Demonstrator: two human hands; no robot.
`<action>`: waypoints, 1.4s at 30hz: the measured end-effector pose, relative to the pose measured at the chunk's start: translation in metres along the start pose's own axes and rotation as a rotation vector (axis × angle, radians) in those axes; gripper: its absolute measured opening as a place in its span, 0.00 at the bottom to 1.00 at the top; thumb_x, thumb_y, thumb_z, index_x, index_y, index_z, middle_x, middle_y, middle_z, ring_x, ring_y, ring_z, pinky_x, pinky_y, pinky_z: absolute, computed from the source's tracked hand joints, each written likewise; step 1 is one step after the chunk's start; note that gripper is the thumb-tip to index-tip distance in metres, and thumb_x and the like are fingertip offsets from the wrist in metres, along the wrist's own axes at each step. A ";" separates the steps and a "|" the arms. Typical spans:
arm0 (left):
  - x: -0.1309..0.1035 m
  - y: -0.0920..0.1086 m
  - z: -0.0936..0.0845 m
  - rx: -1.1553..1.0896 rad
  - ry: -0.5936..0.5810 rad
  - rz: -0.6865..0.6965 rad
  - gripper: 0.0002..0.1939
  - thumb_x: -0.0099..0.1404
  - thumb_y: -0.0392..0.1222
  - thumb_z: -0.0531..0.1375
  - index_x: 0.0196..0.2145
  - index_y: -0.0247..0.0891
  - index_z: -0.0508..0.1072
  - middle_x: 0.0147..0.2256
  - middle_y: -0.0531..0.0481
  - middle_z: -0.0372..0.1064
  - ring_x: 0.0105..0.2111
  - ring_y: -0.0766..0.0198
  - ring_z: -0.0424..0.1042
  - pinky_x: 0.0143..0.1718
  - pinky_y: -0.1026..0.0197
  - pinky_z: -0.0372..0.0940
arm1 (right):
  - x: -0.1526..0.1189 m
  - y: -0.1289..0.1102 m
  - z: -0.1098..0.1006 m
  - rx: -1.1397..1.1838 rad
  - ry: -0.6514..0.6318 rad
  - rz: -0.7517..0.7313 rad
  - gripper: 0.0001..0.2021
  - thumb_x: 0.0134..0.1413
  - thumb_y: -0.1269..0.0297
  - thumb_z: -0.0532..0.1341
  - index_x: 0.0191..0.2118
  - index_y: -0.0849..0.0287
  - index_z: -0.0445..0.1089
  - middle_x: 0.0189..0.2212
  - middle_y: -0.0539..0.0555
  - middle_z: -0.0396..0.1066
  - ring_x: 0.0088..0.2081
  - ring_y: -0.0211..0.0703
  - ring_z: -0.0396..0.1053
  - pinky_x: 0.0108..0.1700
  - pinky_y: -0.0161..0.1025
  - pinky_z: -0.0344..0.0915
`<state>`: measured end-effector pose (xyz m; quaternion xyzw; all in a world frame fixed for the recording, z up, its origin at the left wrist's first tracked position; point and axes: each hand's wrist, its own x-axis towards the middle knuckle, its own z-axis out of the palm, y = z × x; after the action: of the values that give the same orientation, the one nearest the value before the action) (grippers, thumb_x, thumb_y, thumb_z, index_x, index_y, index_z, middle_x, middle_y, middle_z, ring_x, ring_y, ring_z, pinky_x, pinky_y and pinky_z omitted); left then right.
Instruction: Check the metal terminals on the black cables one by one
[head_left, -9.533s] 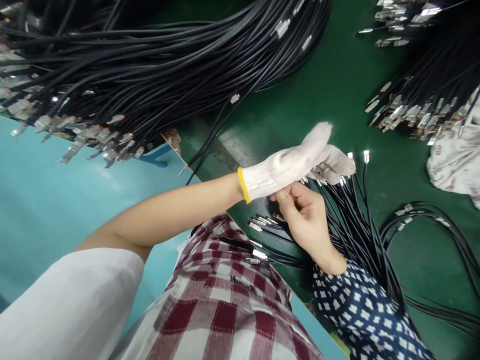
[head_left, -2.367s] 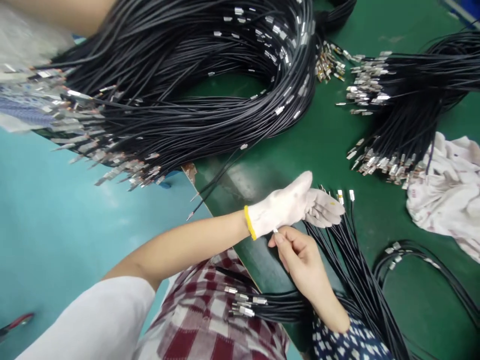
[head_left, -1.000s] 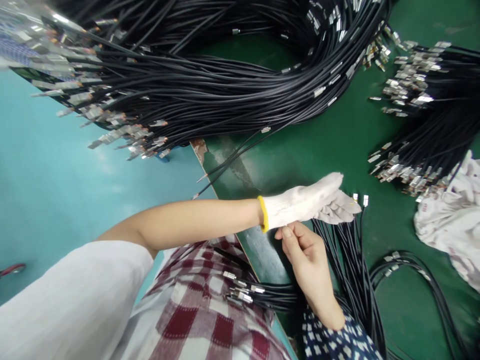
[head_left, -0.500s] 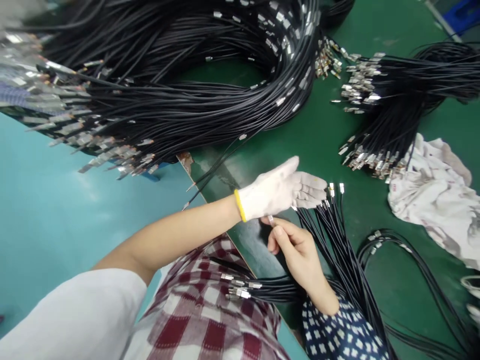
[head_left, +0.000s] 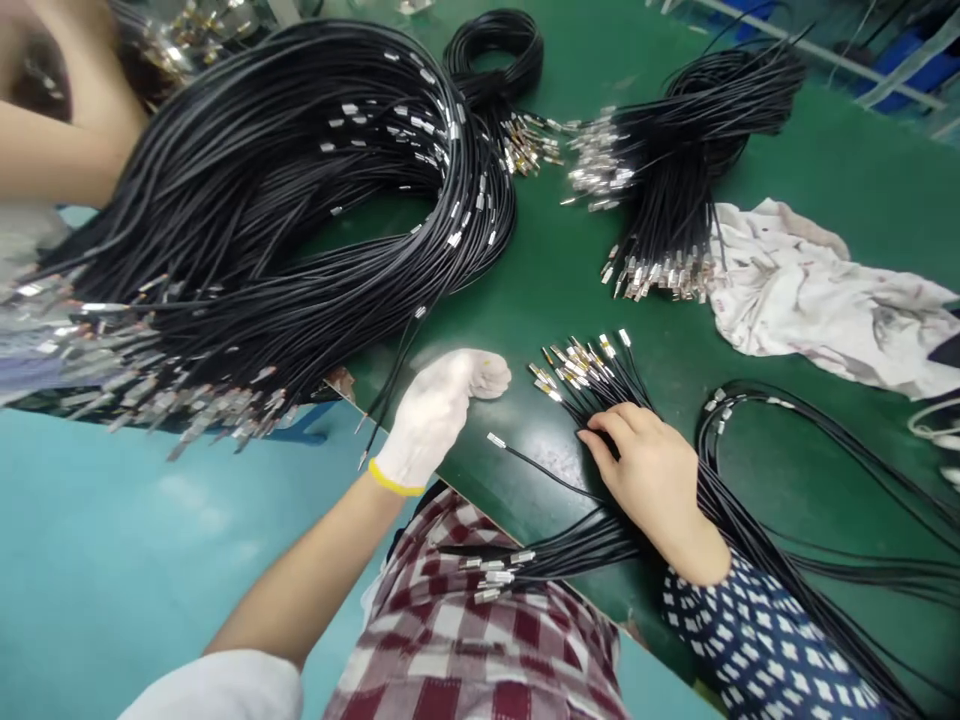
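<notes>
My left hand, in a white glove with a yellow cuff, is above the table's near edge, its fingers curled together and nothing seen in them. Bare and closed round part of a bundle of black cables is my right hand. The bundle's metal-tipped ends fan out just beyond its fingers. One single cable with a silver connector points left between my hands. More cable ends lie at the table edge, over the checked apron.
A large coil of black cables fills the left of the green table. Behind are a small coil and a tied bundle. A stained white cloth lies right. Another person's arm shows upper left.
My left hand has moved left and its fingers have curled. My right hand has moved right, away from the glove, onto the cable bundle. The view has shifted, showing more of the far table.
</notes>
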<state>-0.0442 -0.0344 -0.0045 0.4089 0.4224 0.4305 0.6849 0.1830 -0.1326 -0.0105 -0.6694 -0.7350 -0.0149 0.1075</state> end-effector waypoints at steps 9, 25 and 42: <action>-0.012 -0.008 0.009 0.667 0.011 0.085 0.12 0.68 0.43 0.55 0.41 0.42 0.78 0.45 0.50 0.77 0.46 0.59 0.73 0.53 0.58 0.63 | 0.008 -0.003 0.003 0.196 -0.052 0.124 0.05 0.61 0.64 0.64 0.33 0.56 0.73 0.32 0.51 0.73 0.35 0.45 0.72 0.34 0.40 0.60; -0.022 0.001 0.032 0.740 -0.161 0.065 0.11 0.68 0.42 0.55 0.30 0.41 0.73 0.34 0.54 0.72 0.38 0.63 0.70 0.45 0.63 0.62 | -0.003 -0.015 -0.003 0.379 0.073 -0.047 0.08 0.67 0.60 0.60 0.41 0.59 0.72 0.36 0.56 0.77 0.37 0.46 0.74 0.40 0.42 0.60; -0.013 -0.020 0.013 1.008 -0.269 0.355 0.13 0.73 0.40 0.51 0.31 0.39 0.70 0.34 0.51 0.70 0.38 0.62 0.68 0.47 0.60 0.61 | 0.016 -0.041 0.003 0.597 -0.028 0.112 0.09 0.64 0.65 0.59 0.31 0.57 0.70 0.24 0.51 0.77 0.26 0.42 0.72 0.36 0.40 0.61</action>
<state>-0.0304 -0.0546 -0.0156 0.8025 0.4096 0.2278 0.3692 0.1411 -0.1207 -0.0053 -0.6477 -0.6704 0.2168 0.2899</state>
